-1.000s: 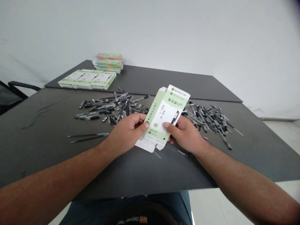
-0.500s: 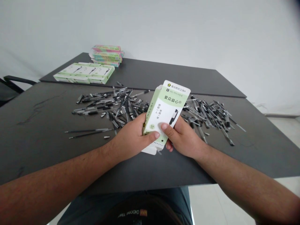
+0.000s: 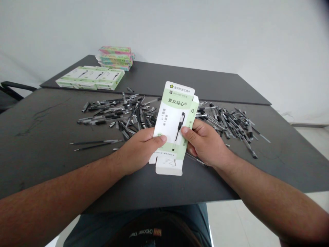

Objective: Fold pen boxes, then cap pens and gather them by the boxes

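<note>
A green-and-white gel pen box (image 3: 171,121) is held up above the near part of the table, its printed front facing me. Its lower end flap hangs unfolded, and the top flap stands up. My left hand (image 3: 140,147) grips its left edge, thumb on the front. From the right, my right hand (image 3: 207,142) grips the other edge, thumb pressed near the pen picture. The fingers behind the box are mostly hidden. Behind the hands lie loose black and clear pen parts in a left pile (image 3: 128,113) and a right pile (image 3: 228,121).
Several green-and-white boxes (image 3: 89,78) lie flat at the back left of the dark table (image 3: 46,137). Behind them is a stack of colourful boxes (image 3: 115,58). Two pen refills (image 3: 95,144) lie left of my left hand. A chair armrest (image 3: 19,85) stands at the left.
The box has turned from leaning right, with its left side showing, to more upright, with its right side showing. Its lower flap now shows in full. Both hands still hold it.
</note>
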A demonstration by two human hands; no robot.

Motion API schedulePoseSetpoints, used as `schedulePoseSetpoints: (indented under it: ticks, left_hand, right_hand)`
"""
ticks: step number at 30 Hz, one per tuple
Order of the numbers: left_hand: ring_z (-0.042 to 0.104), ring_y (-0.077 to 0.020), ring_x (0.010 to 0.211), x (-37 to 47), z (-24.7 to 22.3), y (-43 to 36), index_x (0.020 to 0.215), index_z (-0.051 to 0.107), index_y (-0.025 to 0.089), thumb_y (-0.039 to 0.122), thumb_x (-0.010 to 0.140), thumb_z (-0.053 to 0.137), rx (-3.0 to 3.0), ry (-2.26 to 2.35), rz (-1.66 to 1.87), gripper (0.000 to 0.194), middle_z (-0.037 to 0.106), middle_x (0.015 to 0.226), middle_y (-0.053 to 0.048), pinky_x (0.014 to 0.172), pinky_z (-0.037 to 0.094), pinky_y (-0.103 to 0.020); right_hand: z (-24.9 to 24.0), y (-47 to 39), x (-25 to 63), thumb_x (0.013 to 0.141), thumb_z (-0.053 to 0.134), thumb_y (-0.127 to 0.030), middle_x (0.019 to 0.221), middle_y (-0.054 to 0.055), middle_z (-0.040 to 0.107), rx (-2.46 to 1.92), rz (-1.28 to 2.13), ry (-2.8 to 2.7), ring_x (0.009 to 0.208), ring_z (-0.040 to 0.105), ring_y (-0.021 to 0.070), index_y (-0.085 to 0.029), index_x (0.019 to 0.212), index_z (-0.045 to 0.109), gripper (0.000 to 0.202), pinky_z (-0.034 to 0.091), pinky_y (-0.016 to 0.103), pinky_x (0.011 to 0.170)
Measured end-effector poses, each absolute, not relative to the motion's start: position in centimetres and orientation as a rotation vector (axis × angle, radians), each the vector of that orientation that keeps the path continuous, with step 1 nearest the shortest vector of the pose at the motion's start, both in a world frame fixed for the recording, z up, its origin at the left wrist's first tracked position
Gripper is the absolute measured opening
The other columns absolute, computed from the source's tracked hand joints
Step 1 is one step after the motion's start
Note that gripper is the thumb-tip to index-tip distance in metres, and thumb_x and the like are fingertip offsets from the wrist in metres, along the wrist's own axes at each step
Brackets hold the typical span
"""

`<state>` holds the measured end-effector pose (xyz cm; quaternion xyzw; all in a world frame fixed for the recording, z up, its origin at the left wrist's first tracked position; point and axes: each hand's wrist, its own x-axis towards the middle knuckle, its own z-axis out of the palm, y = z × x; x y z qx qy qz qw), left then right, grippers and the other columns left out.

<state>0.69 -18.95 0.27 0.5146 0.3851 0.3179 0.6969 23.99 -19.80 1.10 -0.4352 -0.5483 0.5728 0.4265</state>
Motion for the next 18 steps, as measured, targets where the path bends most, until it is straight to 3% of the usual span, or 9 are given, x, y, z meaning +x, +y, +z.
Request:
schedulePoseSetpoints:
  ticks: [4,7,10,14,18]
  left_hand:
    - [0.085,-0.0330,0.088,0.7,1.0,-18.9,0.114,0.087,0.024,0.051,0.094,0.087,1.286,0.952,0.796,0.034,0.090,0.097,-0.008,0.076,0.070,-0.042]
    - [0.079,-0.0271,0.075,0.7,2.0,-18.6,0.114,0.085,0.023,0.059,0.095,0.086,1.427,1.094,0.928,0.040,0.089,0.096,-0.007,0.061,0.061,-0.033]
    - [0.078,-0.0259,0.070,0.6,2.4,-18.5,0.113,0.084,0.022,0.062,0.101,0.079,1.481,1.124,0.888,0.042,0.088,0.093,-0.007,0.058,0.059,-0.032]
    - [0.080,-0.0270,0.072,0.7,2.4,-18.7,0.116,0.086,0.024,0.057,0.101,0.077,1.531,1.061,0.735,0.037,0.090,0.097,-0.007,0.059,0.060,-0.033]
    - [0.079,-0.0264,0.068,0.8,2.3,-18.8,0.116,0.087,0.024,0.049,0.097,0.079,1.505,1.062,0.748,0.032,0.087,0.087,-0.005,0.058,0.058,-0.032]
  right_hand:
    - [1.1,-20.1,24.2,0.097,0.092,-0.060,0.080,-0.002,0.076,-1.071,1.528,-1.388,0.057,0.059,0.0129,-0.027,0.103,0.075,0.038,0.045,0.025,0.049]
    - [1.6,-20.6,24.1,0.098,0.090,-0.052,0.071,-0.004,0.072,-1.134,1.579,-1.533,0.051,0.054,0.0116,-0.025,0.096,0.075,0.030,0.041,0.024,0.046]
    - [1.6,-20.8,24.0,0.097,0.088,-0.054,0.066,-0.005,0.067,-1.132,1.574,-1.502,0.047,0.046,0.0101,-0.025,0.093,0.073,0.032,0.037,0.023,0.043]
    - [0.8,-20.5,24.0,0.101,0.084,-0.063,0.066,-0.005,0.065,-1.124,1.516,-1.335,0.048,0.046,0.0114,-0.026,0.100,0.075,0.038,0.038,0.024,0.043]
    - [0.4,-20.4,24.2,0.099,0.086,-0.067,0.067,-0.005,0.066,-1.082,1.567,-1.308,0.048,0.046,0.0109,-0.026,0.099,0.076,0.043,0.039,0.024,0.043]
